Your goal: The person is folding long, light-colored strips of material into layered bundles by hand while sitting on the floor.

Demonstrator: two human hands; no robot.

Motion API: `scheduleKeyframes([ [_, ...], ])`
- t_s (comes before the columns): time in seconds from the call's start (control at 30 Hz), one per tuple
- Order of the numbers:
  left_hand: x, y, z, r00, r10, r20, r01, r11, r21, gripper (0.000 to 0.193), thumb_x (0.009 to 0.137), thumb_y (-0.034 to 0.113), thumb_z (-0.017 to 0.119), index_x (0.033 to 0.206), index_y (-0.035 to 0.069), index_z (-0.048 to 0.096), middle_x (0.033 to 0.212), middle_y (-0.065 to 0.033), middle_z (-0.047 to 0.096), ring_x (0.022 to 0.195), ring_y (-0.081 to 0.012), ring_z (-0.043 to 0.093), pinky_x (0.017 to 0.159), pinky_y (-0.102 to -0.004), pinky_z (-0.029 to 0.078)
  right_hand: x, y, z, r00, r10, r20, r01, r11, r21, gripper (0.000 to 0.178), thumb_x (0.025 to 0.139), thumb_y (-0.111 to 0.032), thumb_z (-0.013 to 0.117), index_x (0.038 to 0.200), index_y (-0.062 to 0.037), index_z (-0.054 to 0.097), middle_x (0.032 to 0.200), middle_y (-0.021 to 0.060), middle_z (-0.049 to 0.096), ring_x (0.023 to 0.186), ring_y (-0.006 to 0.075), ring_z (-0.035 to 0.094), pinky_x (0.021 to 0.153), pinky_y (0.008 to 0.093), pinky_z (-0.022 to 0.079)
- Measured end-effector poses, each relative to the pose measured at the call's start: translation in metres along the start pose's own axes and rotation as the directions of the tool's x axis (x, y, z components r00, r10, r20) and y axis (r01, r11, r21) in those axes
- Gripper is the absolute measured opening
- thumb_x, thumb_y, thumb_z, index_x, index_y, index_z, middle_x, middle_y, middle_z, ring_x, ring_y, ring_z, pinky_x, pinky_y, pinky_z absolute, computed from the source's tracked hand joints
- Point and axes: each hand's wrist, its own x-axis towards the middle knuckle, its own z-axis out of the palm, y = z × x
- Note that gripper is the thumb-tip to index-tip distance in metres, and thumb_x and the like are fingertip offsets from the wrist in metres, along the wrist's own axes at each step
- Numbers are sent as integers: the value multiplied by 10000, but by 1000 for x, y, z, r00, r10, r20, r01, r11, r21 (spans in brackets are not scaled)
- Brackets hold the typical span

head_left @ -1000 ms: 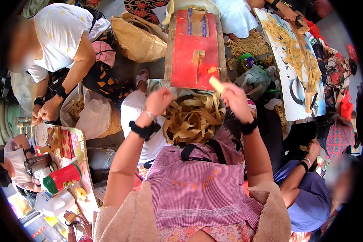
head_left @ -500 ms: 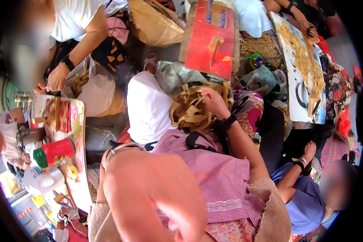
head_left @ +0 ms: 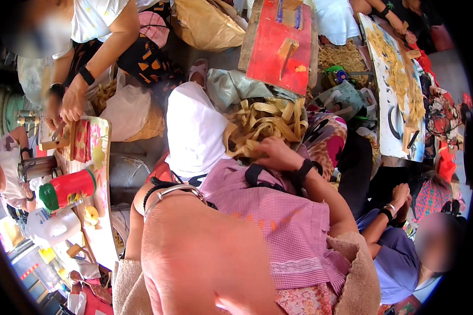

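My left hand [head_left: 210, 252] is raised very close to the camera, large and blurred. A silver bangle and a dark braided band circle its wrist. Its fingers run off the lower edge, so whatever they may hold is hidden. Lower down, my right hand [head_left: 277, 156], with a black band at the wrist, is at the near side of a heap of flat tan strips [head_left: 268, 121] in my lap. Its fingers are bent together against the strips; what lies between them cannot be made out. A pink checked apron [head_left: 278, 226] covers my front, and white cloth [head_left: 194, 131] drapes one knee.
Ahead stands a red board [head_left: 273, 58] with a wooden block fixed on it. A white board [head_left: 394, 89] strewn with tan strips is at right. At left, a table [head_left: 102, 173] carries a red-and-green canister [head_left: 71, 189]. Co-workers sit on both sides, one person's hands [head_left: 68, 105] at the table.
My right hand has drawn back toward me across the strips. My left hand has shifted lower in the picture. The co-worker at left has brought both hands to a wooden block on the table.
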Motion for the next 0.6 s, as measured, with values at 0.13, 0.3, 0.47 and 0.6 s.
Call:
scheduleKeyframes([
  [0.13, -19, -7, -52, 953, -194, -232, 257, 923, 286, 113, 884, 66, 554, 941, -11, 613, 772, -101, 605, 627, -179, 586, 515, -278, 457, -13, 12, 7, 995, -86, 46, 87, 996, -7, 66, 741, -187, 644, 747, -130, 677, 893, 130, 584, 859, 314, 545, 749, 394, 439],
  [0.3, -110, -74, -154, 534, -442, -721, 667, -303, 680, 229, 827, 87, 486, 996, 24, 626, 904, -122, 679, 789, -271, 656, 674, -360, 510, -13, 23, 5, 974, 222, -47, -209, 959, 193, 210, 820, -172, 560, 982, -44, 597, 954, 158, 614, 954, 343, 574, 825, 380, 463],
  [0.47, -192, -148, -168, 443, -644, -624, 234, -589, 774, 197, 807, 142, 548, 963, 55, 632, 818, -153, 637, 797, -332, 609, 714, -401, 498, -8, 15, 8, 984, 167, -66, -158, 980, 120, 202, 794, -96, 531, 980, -45, 591, 929, 175, 619, 914, 373, 570, 795, 413, 464],
  [0.6, -142, -130, -163, 512, -460, -726, 481, -547, 685, 155, 809, 124, 554, 944, 60, 596, 797, -126, 627, 793, -327, 596, 717, -433, 467, -15, 30, -16, 811, 233, -537, -169, 972, 166, 292, 764, -66, 565, 1055, -35, 553, 1017, 178, 596, 975, 373, 540, 873, 428, 427],
])
